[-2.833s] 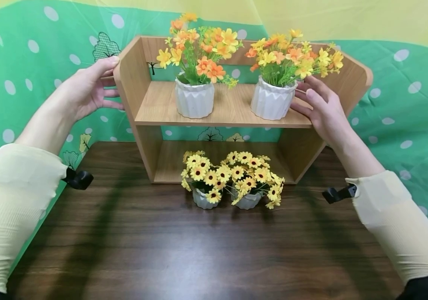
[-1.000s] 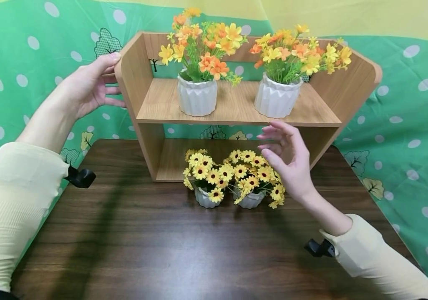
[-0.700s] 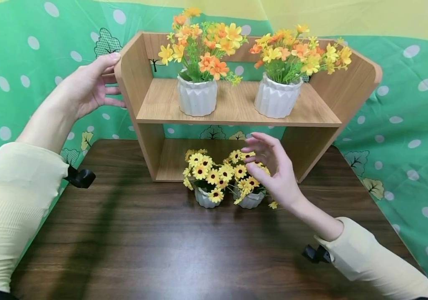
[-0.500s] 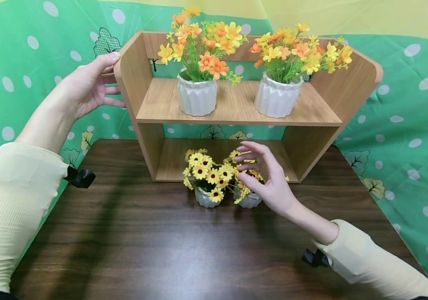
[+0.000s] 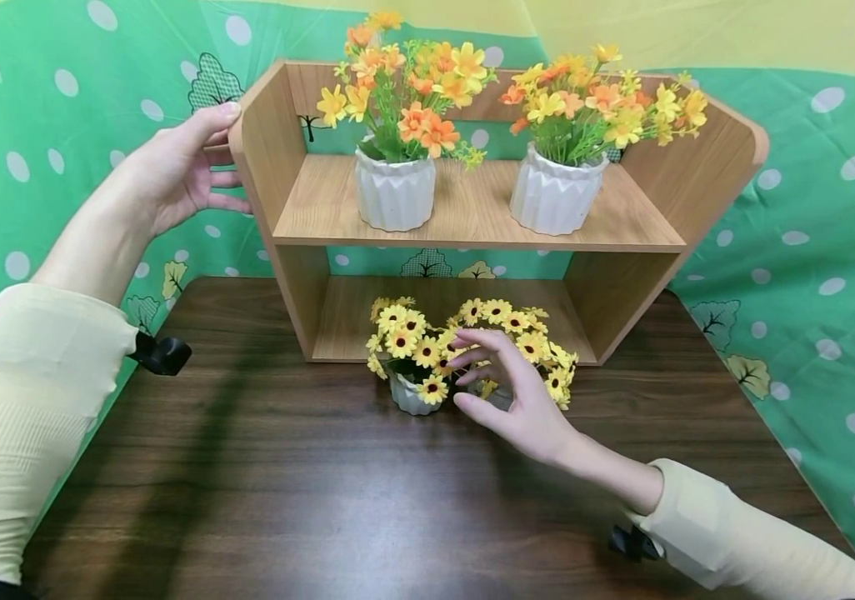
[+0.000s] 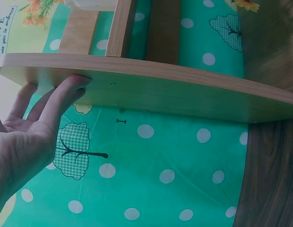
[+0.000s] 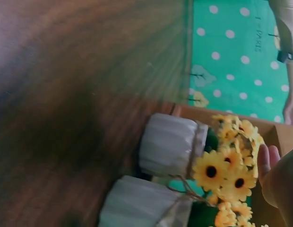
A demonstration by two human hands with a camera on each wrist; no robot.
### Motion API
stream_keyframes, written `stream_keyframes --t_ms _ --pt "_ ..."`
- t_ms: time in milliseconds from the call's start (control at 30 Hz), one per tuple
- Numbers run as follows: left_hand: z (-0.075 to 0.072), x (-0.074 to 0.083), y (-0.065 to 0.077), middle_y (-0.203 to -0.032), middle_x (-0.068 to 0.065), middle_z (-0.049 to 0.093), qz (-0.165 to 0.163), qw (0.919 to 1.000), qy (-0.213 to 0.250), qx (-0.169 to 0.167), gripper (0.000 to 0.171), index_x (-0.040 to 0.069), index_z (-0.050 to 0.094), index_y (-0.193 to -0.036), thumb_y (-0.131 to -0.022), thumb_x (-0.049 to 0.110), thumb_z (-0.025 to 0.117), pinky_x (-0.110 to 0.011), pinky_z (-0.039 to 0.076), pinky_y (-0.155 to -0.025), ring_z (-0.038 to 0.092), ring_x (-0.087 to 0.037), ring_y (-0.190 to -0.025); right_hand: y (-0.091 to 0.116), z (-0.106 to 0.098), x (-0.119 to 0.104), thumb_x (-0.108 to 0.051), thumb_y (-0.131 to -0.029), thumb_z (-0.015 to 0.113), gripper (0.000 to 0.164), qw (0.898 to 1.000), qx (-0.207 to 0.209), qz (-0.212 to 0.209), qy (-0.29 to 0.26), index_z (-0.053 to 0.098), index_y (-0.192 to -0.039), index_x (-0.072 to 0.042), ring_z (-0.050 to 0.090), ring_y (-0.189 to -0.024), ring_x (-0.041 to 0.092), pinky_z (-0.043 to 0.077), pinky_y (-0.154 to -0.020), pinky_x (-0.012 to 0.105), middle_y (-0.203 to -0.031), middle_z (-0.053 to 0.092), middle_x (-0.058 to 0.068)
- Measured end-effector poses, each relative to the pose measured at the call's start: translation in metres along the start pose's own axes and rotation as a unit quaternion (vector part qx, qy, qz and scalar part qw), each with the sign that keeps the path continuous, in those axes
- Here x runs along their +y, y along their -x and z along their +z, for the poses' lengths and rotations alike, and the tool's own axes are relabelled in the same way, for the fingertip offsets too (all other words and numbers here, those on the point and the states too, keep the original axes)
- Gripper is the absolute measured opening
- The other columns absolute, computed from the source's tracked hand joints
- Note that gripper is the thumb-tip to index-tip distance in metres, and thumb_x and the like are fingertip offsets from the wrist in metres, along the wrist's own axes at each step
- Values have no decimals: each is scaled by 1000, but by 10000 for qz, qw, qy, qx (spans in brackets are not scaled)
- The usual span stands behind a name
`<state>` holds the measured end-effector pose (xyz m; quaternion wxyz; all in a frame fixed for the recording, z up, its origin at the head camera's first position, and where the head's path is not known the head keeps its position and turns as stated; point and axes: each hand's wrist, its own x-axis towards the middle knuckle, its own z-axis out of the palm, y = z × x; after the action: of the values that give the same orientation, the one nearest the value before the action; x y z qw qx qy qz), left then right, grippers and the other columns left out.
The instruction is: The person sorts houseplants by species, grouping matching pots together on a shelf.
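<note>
Wooden shelf (image 5: 472, 204): two tiers on show, standing between the fingers of both hands, one end panel right at the left fingertips

Left hand (image 5: 161, 179): up at that panel, thumb tip on the front edge, the other fingers spread along the outer face, a loose touch rather than a clench

Right hand (image 5: 523, 408): out in front of the lower tier, thumb and fingers bowed into a wide C, released, clasping nothing; whether the tips brush any petals, I cannot tell

Near pot (image 5: 501, 397): part hidden behind the right hand, showing in the gap between thumb and fingers, on the table just in front of the shelf

Yellow flowers (image 5: 540, 342): dark-centred, filling that pot, spreading behind the right hand and out past the knuckles

Far pot (image 5: 412, 396): just past the right fingertips, on the left hand's side, upright on the table, with its own yellow flowers (image 5: 414, 333)

Orange bunches (image 5: 416, 92): two of them, up beyond the right fingers, each in a white pot (image 5: 395, 196) upright on the top tier, well apart from both hands

Table (image 5: 307, 492): dark woodgrain, running below the fingers of both hands

Backdrop (image 5: 810, 217): green with pale dots, behind the left fingers and the shelf
</note>
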<state>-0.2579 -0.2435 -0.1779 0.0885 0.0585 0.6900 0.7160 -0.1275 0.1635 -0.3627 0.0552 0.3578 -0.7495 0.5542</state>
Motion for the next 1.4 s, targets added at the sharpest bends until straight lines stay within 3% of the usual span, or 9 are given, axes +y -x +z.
stream_keyframes --t_ms 400,733,1000,1200,1400 --pt "1 1 0 -150 -3 48 -3 10000 -2 -1 57 25 46 -150 -99 44 65 -43 65 -72 67 -23 -114 26 14 13 2 -88 75 62 9993 -345 59 129 48 -144 -2 65 -113 25 60 -93 33 -133 57 17" --pt "1 0 0 -154 -4 45 -10 10000 -17 2 57 26 45 -151 -100 44 64 -43 65 -73 62 -26 -121 45 25 22 -5 -89 77 59 9973 -668 84 298 51 -142 -8 67 -108 25 61 -89 32 -131 60 8" --pt "1 1 0 -158 -4 42 -17 10000 -22 -3 58 27 44 -151 -100 45 64 -43 65 -73 60 -27 -123 55 32 30 -16 -94 76 56 9935 -906 543 423 50 -143 -8 68 -106 25 61 -89 34 -130 61 8" --pt "1 0 0 -159 -4 42 -34 10000 -2 20 58 27 45 -151 -100 44 64 -43 65 -73 60 -27 -124 59 34 36 -20 -91 78 66 9881 -1103 1021 328 45 -149 -12 67 -112 32 60 -94 36 -140 56 17" --pt "1 -1 0 -161 -5 40 -37 10000 -3 29 58 27 45 -151 -100 44 64 -43 65 -72 60 -27 -124 63 38 40 -26 -91 79 77 9830 -1216 1316 412 39 -156 -18 63 -125 32 58 -99 38 -151 50 16"
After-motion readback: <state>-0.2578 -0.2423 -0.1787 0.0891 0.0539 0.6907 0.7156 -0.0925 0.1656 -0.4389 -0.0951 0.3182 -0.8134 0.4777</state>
